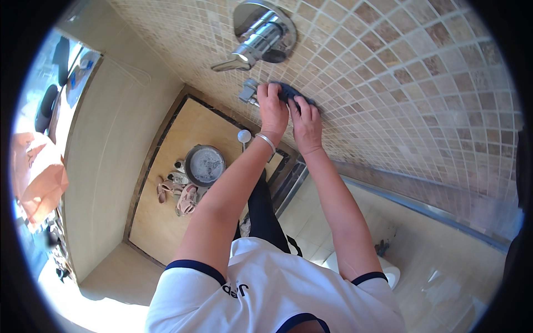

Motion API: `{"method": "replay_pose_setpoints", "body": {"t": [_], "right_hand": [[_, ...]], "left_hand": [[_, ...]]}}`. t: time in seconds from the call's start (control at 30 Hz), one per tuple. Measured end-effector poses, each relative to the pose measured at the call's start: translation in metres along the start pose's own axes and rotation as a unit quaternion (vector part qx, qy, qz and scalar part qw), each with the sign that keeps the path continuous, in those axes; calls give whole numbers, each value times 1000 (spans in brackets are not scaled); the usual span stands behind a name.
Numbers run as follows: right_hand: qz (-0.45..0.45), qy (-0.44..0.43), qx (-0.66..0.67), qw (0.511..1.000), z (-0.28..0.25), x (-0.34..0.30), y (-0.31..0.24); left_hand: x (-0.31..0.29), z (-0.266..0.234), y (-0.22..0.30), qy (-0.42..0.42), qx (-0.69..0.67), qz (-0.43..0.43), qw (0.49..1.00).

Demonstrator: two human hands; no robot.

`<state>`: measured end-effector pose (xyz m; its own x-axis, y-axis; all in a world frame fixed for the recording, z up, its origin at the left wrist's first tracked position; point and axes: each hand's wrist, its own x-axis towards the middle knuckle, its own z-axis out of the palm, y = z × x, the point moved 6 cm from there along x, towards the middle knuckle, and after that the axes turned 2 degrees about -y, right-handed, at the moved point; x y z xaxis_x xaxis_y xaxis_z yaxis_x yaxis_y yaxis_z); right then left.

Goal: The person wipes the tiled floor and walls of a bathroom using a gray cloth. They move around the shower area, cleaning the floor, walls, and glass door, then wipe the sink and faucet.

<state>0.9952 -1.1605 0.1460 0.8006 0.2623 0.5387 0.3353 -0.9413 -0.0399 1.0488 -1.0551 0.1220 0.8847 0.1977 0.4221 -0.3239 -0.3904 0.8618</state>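
Observation:
Both hands are raised to the tiled wall (388, 100), on a dark blue cloth (287, 91). My left hand (273, 111) has its fingers curled at the cloth's left end, right beside a small grey and chrome wall fitting (249, 92). My right hand (307, 126) is bent over the cloth's right part, its fingertips pressing it toward the tiles. Part of the cloth is hidden under the fingers. Just above the hands, a chrome mixer tap (261, 40) with a lever is fixed to the wall; neither hand touches it.
Below on the left, a grey basin (205, 165) with foamy water stands on the tan floor, with several shoes (187, 200) beside it. A white round-headed brush or scoop (244, 136) is near the wall. A metal-edged ledge (422, 205) runs along the right; an orange bag (38, 177) lies far left.

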Motion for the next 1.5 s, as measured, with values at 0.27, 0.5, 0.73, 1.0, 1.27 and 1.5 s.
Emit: {"method": "replay_pose_setpoints", "body": {"t": [0.27, 0.5, 0.73, 1.0, 1.27, 1.5], "right_hand": [[263, 67, 370, 888, -108, 70, 21], [-28, 258, -130, 957, -214, 97, 16], [-82, 57, -87, 991, -145, 71, 8], [-81, 208, -72, 972, -232, 114, 13], [-92, 229, -90, 965, -224, 117, 14], [-84, 245, -114, 959, -220, 112, 21]], "left_hand": [[31, -23, 113, 44, -155, 82, 984], [64, -40, 220, 113, -189, 227, 949], [16, -12, 128, 85, -130, 59, 986], [82, -47, 231, 127, -103, 263, 951], [77, -43, 219, 142, -83, 253, 953], [77, -43, 225, 115, -87, 273, 951]]}}
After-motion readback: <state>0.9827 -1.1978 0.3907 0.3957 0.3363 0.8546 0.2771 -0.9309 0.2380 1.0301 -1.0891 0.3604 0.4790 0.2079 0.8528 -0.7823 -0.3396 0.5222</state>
